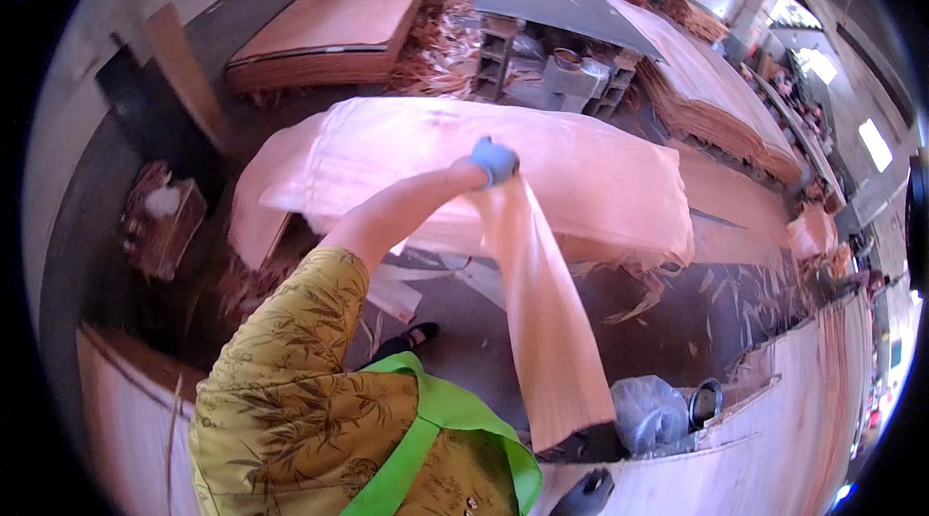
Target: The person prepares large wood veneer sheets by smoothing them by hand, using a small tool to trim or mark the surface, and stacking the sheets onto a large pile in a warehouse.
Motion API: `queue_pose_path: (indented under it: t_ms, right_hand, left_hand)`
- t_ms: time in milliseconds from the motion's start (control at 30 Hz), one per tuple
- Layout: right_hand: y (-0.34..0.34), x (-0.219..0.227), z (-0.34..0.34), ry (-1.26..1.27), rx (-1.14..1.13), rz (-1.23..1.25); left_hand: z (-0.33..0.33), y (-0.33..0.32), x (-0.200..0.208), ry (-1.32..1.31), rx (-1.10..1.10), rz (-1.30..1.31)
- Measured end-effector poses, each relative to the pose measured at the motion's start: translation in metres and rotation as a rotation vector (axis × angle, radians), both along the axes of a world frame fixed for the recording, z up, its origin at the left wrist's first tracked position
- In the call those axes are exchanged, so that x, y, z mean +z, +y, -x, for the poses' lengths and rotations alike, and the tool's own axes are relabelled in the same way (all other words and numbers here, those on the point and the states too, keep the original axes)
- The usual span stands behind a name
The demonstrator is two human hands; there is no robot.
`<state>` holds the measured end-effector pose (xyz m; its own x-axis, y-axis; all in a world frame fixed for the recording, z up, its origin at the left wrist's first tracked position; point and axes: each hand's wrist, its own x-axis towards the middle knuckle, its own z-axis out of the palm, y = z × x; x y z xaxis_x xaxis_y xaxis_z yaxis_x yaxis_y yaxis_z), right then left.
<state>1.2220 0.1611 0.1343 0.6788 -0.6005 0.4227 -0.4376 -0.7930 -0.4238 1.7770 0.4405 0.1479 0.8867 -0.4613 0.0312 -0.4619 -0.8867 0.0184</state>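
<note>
The left hand [494, 163], gloved in pale blue, was closed with its fingers pressed together, pinching the upper end of a thin wood strip [552, 322]. From that grip the strip hung away between five and six o'clock, its long axis running nearly down the view, gathered narrow at the top and broader at its lower end. A clear plastic bag [648, 414] sat at three o'clock of that end, just beside it. Whether the end touched anything below could not be told.

The left hand was plainly the nearer to the strip's top; the right hand could not be picked out with certainty, so its state could not be told. Behind the grip lay a broad pile of pale sheets [600, 163], and a thick stack [334, 8] stood off toward ten o'clock.
</note>
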Motion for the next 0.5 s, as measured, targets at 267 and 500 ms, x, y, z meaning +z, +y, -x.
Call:
queue_pose_path:
  t_ms: [267,500]
  right_hand:
    - [0.083,-0.070,-0.082,0.038,-0.248,-0.581]
    - [0.141,-0.020,-0.150,0.202,-0.395,-0.319]
  left_hand:
    - [-0.136,0.046,0.112,-0.943,-0.278,0.177]
    - [-0.250,0.155,-0.106,-0.373,-0.014,0.154]
